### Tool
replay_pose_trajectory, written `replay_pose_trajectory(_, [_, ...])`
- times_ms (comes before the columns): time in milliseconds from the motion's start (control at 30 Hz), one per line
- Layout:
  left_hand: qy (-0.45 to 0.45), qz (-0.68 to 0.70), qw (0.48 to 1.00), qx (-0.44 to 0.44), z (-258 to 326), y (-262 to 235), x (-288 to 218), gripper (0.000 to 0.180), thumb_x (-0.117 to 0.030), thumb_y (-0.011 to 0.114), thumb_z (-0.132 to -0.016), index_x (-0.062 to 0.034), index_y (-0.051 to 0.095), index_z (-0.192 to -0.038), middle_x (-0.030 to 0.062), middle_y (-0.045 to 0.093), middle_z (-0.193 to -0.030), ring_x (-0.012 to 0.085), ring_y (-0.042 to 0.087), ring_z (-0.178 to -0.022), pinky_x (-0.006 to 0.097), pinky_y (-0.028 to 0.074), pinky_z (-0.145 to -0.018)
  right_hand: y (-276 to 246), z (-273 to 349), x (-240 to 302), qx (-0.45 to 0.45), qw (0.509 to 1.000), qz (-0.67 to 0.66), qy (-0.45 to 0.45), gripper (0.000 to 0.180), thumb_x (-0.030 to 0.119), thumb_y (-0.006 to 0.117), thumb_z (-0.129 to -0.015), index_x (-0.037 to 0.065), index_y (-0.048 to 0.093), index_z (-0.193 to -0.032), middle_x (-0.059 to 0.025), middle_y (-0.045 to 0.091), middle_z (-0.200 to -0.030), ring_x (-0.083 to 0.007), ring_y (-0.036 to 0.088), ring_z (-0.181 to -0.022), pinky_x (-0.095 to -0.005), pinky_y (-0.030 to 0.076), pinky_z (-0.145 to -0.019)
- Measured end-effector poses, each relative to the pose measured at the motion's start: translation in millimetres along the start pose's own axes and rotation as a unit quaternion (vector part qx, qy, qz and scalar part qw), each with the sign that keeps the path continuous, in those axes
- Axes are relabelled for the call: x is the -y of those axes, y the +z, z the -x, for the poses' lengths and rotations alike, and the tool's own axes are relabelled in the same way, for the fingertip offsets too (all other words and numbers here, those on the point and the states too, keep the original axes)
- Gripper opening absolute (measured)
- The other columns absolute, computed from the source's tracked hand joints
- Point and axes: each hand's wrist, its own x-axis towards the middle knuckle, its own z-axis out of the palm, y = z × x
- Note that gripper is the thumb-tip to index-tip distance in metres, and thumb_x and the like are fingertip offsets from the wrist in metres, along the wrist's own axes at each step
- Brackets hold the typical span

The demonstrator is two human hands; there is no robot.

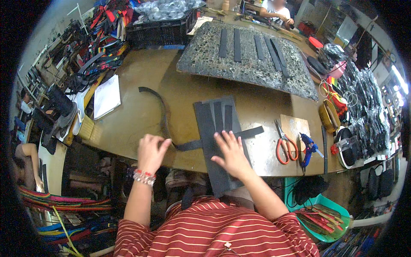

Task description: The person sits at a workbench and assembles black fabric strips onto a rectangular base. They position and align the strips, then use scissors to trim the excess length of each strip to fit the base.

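A dark grey sheet (pixel 212 128) lies on the brown worktable (pixel 141 115) and hangs over its front edge. Several narrow dark strips rest lengthwise on it. A black strap (pixel 162 109) curves from the left and runs across the sheet to the right. My right hand (pixel 232 154) lies flat on the sheet, fingers spread, over the crossing strap. My left hand (pixel 150 152), with a beaded bracelet at the wrist, pinches the strap at the table's front edge, left of the sheet.
Red-handled scissors (pixel 286 145) and a blue glue gun (pixel 308 149) lie right of the sheet. A speckled slab (pixel 244 64) carries several black strips at the back. White papers (pixel 107 96) sit at left. Another person (pixel 276 10) works at the far end.
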Motion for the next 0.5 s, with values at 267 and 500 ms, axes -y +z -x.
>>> replay_pose_trajectory(267, [-0.257, 0.828, 0.476, 0.146, -22.9, 35.8, -64.3, 0.023, -0.024, 0.058, -0.096, -0.0060, 0.061, -0.111, 0.0028, 0.063, -0.110, 0.0065, 0.058, -0.084, 0.021, 0.047, -0.061, 14.3, 9.0, -6.4, -0.071, 0.997, 0.000, -0.013, 0.066, 0.052, 0.058, -0.086, 0.018, 0.042, -0.141, -0.0174, 0.034, -0.148, -0.0364, 0.027, -0.139, -0.0565, 0.018, -0.113])
replay_pose_trajectory(500, [-0.338, 0.916, 0.214, -0.029, -32.2, 8.5, -34.7, 0.014, -0.012, 0.054, -0.096, -0.0052, 0.059, -0.107, 0.0132, 0.058, -0.127, 0.0112, 0.064, -0.079, 0.025, 0.055, -0.068, 9.4, 8.1, -1.5, -0.038, 0.999, 0.023, 0.003, 0.074, 0.052, 0.061, -0.085, 0.015, 0.036, -0.144, -0.0183, 0.032, -0.148, -0.0361, 0.026, -0.139, -0.0562, 0.018, -0.113])
